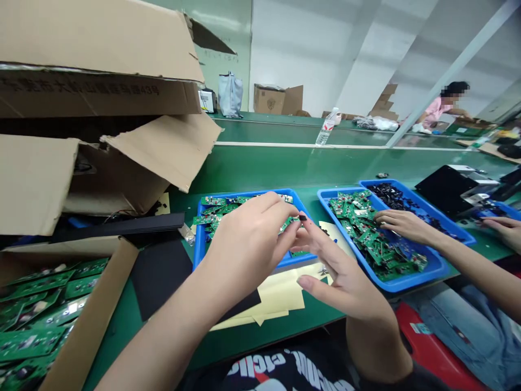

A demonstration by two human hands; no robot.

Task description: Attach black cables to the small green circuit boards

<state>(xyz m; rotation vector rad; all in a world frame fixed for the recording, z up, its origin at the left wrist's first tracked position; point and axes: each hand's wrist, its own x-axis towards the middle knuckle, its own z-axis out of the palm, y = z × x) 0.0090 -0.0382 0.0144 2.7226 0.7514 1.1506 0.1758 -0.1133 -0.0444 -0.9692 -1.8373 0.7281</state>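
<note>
Black printed T-shirt (280, 372) fabric runs along the bottom edge, cut off by the frame, and both bare forearms rise past it over a green workbench (260, 347). Left hand (248, 250) curls inward, its fingertips pinching a small green circuit board (288, 224) with a black part at its end. Right hand (337, 277) sits just beside it, fingers parted and thumb low, with its index fingertip at the same end; whether it also grips is hidden, and the board is mostly covered by the fingers. Below them lies a loose stack of cream paper sheets (277, 296).

Just behind the hands, a blue plastic tray (197, 244) holds more green boards, partly blocked by the left hand. To the right, a second blue plastic tray (407, 285) holds a heap of green boards and a pile of small black parts (391, 198). A co-worker's left hand (407, 225) rests among those boards, and the co-worker's other hand (504, 231) is cut off at the right edge.

On the left, a brown cardboard box (101, 43) with torn flaps looms over the bench, and an open box (89, 288) of green boards is cut off by the frame. A flat black foam sheet (158, 271) lies between that box and the hands.
</note>
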